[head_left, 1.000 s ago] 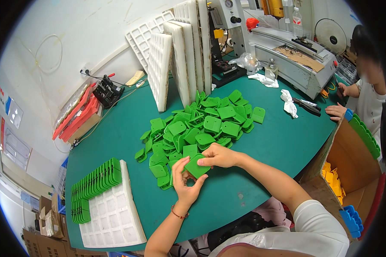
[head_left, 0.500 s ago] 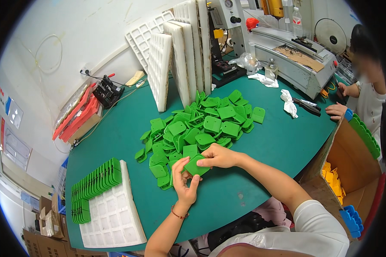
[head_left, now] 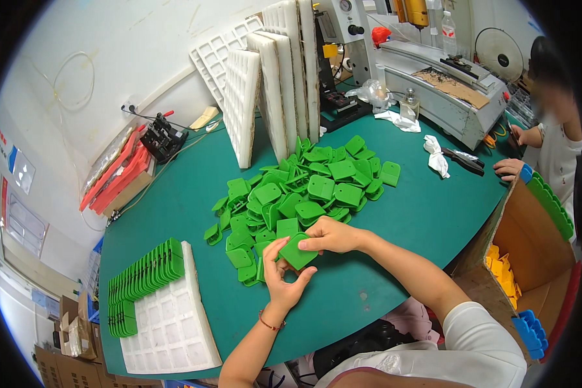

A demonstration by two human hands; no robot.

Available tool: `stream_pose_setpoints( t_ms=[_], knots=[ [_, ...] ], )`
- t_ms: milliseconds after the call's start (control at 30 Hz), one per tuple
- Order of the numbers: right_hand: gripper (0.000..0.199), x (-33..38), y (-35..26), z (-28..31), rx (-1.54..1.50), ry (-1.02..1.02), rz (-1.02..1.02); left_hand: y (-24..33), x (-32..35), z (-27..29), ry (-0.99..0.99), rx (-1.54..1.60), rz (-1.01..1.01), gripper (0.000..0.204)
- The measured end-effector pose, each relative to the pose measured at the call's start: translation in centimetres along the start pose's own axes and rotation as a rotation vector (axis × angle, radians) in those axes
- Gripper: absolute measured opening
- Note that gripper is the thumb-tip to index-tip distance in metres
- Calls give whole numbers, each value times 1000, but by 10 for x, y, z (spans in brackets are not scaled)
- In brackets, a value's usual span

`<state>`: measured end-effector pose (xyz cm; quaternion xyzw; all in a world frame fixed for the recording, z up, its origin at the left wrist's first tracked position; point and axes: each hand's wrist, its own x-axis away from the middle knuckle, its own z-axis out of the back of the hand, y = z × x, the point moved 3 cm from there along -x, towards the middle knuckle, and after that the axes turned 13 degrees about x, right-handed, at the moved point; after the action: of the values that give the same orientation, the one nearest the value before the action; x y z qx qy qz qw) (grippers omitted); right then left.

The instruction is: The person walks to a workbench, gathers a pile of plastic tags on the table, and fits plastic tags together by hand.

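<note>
A green plastic part (head_left: 298, 253), flat with rounded corners, is pinched between the thumb and fingers of my right hand (head_left: 334, 235). My left hand (head_left: 282, 279) is just left of it, thumb spread away and bent fingers at the part's left edge; whether they touch it I cannot tell. Right behind both hands lies a heap of similar green parts (head_left: 321, 187). To the left, a white tray (head_left: 168, 330) with square pockets holds green parts (head_left: 152, 268) standing upright in close rows along its far and left sides.
More white pocketed trays (head_left: 241, 103) stand on edge behind the heap. At right are a cardboard box (head_left: 542, 252) with yellow and blue parts, pliers (head_left: 465, 161) and white tissue (head_left: 436, 157). A co-worker's hand (head_left: 509, 169) rests at the table's right edge. A grey machine (head_left: 433, 97) stands behind.
My left thumb has swung away from the green part, widening the gap to the fingers. My right hand keeps its pinch with barely any shift.
</note>
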<state>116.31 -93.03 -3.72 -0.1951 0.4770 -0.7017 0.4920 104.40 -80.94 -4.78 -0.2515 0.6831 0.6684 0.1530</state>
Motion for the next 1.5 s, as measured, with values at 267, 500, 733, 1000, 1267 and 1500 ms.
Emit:
stream_pose_setpoints(
  t_ms=[267, 500, 733, 1000, 1267, 1500],
  knots=[
    [58, 1, -5, 1, 18, -53, -4, -1, 2, 1, 22, -88, -49, 72],
    [60, 2, -11, -2, 147, -140, -17, -1, 2, 0, -34, -188, -121, 84],
    [59, 3, -11, -3, 60, -165, -4, 3, 1, -2, -104, -98, -155, 91],
    [59, 4, -14, -8, 25, -274, 5, 4, -2, -4, -170, -22, -122, 86],
    [58, 2, -15, -7, 31, -215, 97, 6, -2, -5, -168, -34, -187, 79],
    [51, 3, -13, -5, 194, -177, 36, 5, -2, -1, -112, -28, -73, 66]
  ],
)
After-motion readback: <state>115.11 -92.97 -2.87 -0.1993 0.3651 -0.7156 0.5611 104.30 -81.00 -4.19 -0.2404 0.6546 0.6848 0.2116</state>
